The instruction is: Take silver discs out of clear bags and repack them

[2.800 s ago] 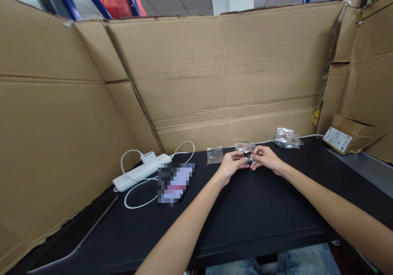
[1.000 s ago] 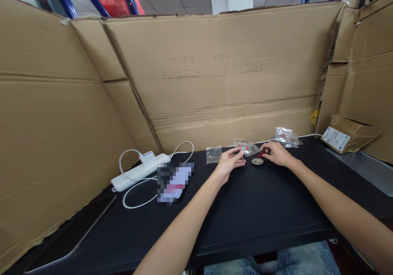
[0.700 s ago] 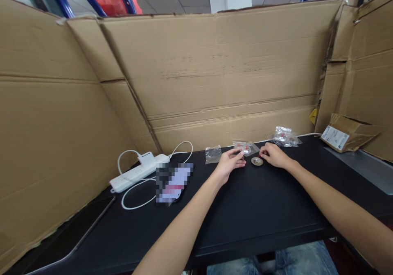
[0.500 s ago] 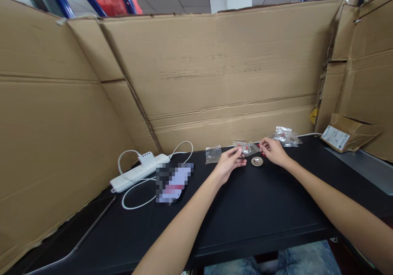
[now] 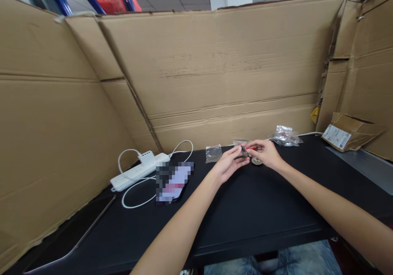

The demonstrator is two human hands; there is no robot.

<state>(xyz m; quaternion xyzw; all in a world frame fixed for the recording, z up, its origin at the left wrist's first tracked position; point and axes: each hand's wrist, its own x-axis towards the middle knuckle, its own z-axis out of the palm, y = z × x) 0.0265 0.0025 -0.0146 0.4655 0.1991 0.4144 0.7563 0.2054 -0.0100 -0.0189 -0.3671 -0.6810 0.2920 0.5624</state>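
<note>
Between the thumb and fingers of my left hand (image 5: pixel 229 163) is a round metal disc (image 5: pixel 245 151), tilted almost edge-on. My right hand (image 5: pixel 265 154) is closed in a pinch on a small red piece (image 5: pixel 251 148), held up against the disc; its exact kind is too small to make out. Under my right fingers a second metal disc (image 5: pixel 256 161) lies flat on the black table (image 5: pixel 245 205), partly covered. Just behind my hands lies a clear plastic bag (image 5: pixel 240 142), mostly hidden.
An empty-looking clear bag (image 5: pixel 213 153) lies to the left, a pile of bagged parts (image 5: pixel 286 136) to the right. Further left are a phone (image 5: pixel 175 183), a white power strip (image 5: pixel 139 171) and cables. An open cardboard box (image 5: pixel 350 132) stands right; cardboard walls (image 5: pixel 215 70) enclose the table.
My right hand has moved left with the red piece, up to the disc in my left hand. It now partly covers the disc on the table.
</note>
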